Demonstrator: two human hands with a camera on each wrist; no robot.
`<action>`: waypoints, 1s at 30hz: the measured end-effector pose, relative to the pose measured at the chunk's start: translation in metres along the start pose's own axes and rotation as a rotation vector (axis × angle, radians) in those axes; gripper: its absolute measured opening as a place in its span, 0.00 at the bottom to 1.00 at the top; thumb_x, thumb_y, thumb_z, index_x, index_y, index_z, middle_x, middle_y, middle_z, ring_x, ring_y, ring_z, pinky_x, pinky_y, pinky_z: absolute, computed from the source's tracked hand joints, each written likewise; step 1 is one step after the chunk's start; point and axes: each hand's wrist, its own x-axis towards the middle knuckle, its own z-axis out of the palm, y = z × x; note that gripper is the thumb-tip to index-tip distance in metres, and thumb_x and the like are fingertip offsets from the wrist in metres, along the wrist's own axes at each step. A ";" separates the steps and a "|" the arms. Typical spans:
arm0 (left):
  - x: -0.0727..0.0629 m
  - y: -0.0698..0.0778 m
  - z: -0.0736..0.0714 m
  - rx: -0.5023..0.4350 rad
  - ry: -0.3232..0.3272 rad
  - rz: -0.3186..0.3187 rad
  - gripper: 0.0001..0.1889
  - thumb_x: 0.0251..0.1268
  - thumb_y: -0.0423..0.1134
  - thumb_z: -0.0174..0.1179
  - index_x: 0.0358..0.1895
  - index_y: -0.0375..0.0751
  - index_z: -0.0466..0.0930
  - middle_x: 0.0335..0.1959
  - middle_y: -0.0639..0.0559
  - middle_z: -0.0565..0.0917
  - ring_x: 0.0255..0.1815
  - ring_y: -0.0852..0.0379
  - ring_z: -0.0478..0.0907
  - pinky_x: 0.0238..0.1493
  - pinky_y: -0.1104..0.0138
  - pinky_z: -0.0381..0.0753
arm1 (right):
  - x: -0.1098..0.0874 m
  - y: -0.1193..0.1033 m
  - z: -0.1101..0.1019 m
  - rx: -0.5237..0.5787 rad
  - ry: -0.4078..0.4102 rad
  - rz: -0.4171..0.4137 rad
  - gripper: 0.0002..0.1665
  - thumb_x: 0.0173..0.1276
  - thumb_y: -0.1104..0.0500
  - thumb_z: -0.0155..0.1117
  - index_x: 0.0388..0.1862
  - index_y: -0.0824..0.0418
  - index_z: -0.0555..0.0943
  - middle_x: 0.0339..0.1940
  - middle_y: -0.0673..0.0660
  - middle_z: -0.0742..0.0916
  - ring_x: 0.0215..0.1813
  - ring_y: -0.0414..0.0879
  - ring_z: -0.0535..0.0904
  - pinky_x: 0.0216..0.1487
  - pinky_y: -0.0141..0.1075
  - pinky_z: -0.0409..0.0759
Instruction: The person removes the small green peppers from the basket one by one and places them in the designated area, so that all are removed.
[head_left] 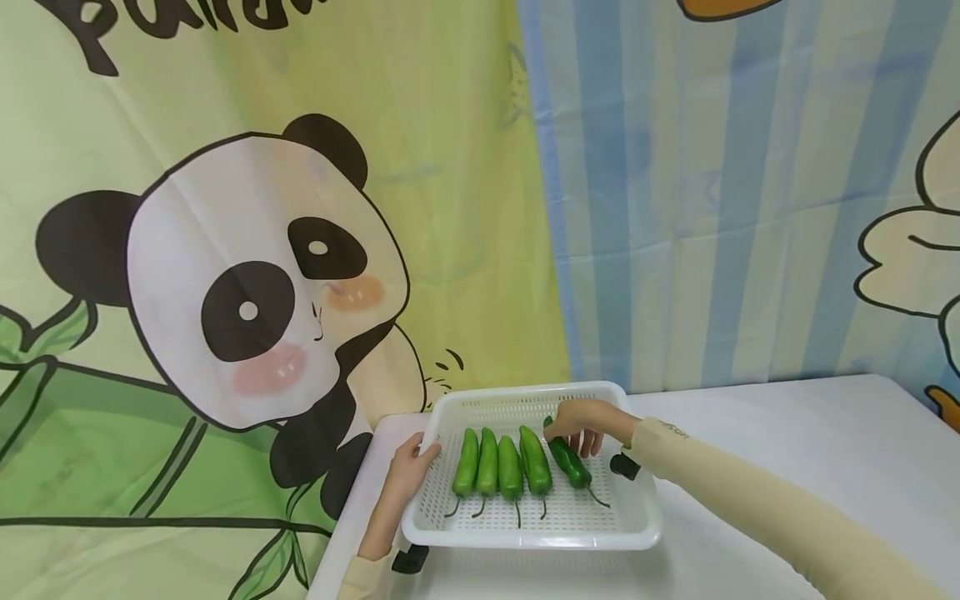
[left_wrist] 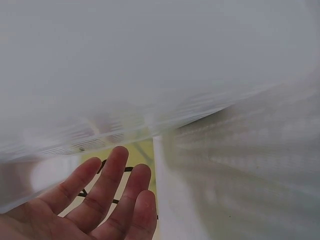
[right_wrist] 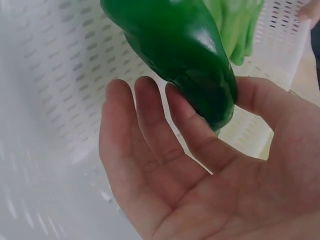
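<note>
A dark green pepper [head_left: 572, 465] lies slanted in the right part of a white perforated plastic basket [head_left: 536, 540], its thin stem toward the near side. My right hand [head_left: 588, 421] pinches the stemless end between thumb and forefinger; in the right wrist view the dark pepper [right_wrist: 175, 40] shows glossy, with the other fingers spread beside it. Several lighter green peppers [head_left: 510, 468] lie side by side to its left, stems toward me. At the basket's left rim my left hand [head_left: 408, 468] holds on, thumb over the edge and fingers [left_wrist: 117, 167] outside the wall.
The basket stands on a white-covered table [head_left: 750, 433], whose left edge runs close by the left hand. Behind the table hangs a curtain [head_left: 480, 250] with a panda print and blue stripes. Black wrist straps [head_left: 625, 467] show at both cuffs.
</note>
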 end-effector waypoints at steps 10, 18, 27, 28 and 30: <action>-0.006 0.001 -0.003 -0.010 0.001 0.010 0.23 0.75 0.44 0.55 0.66 0.36 0.73 0.51 0.31 0.86 0.37 0.45 0.89 0.30 0.59 0.91 | -0.021 0.002 -0.009 0.231 -0.019 -0.101 0.24 0.72 0.41 0.60 0.40 0.62 0.84 0.39 0.59 0.88 0.43 0.60 0.89 0.41 0.47 0.90; -0.009 0.002 -0.007 -0.027 -0.007 -0.001 0.23 0.75 0.44 0.55 0.67 0.36 0.73 0.50 0.31 0.86 0.37 0.45 0.89 0.31 0.59 0.91 | -0.021 0.002 -0.015 0.327 -0.039 -0.112 0.23 0.72 0.41 0.59 0.48 0.58 0.83 0.43 0.59 0.87 0.42 0.56 0.89 0.41 0.48 0.90; -0.005 0.002 -0.002 -0.020 -0.006 0.014 0.22 0.75 0.44 0.55 0.66 0.36 0.74 0.52 0.31 0.85 0.38 0.45 0.89 0.32 0.59 0.91 | -0.032 0.010 -0.025 0.338 -0.033 -0.130 0.24 0.72 0.41 0.59 0.48 0.59 0.83 0.43 0.60 0.88 0.44 0.57 0.89 0.40 0.46 0.90; -0.004 0.002 -0.002 -0.024 -0.008 0.010 0.22 0.75 0.44 0.55 0.66 0.36 0.74 0.52 0.31 0.85 0.38 0.45 0.89 0.32 0.59 0.91 | -0.035 0.011 -0.026 0.340 -0.031 -0.132 0.24 0.72 0.41 0.59 0.49 0.59 0.83 0.43 0.60 0.87 0.43 0.56 0.89 0.40 0.46 0.90; -0.004 0.002 -0.001 -0.026 -0.007 0.007 0.22 0.75 0.44 0.55 0.66 0.36 0.74 0.52 0.31 0.85 0.38 0.45 0.89 0.32 0.59 0.91 | -0.038 0.013 -0.029 0.340 -0.030 -0.143 0.23 0.72 0.41 0.59 0.49 0.59 0.83 0.42 0.60 0.88 0.42 0.55 0.89 0.39 0.46 0.90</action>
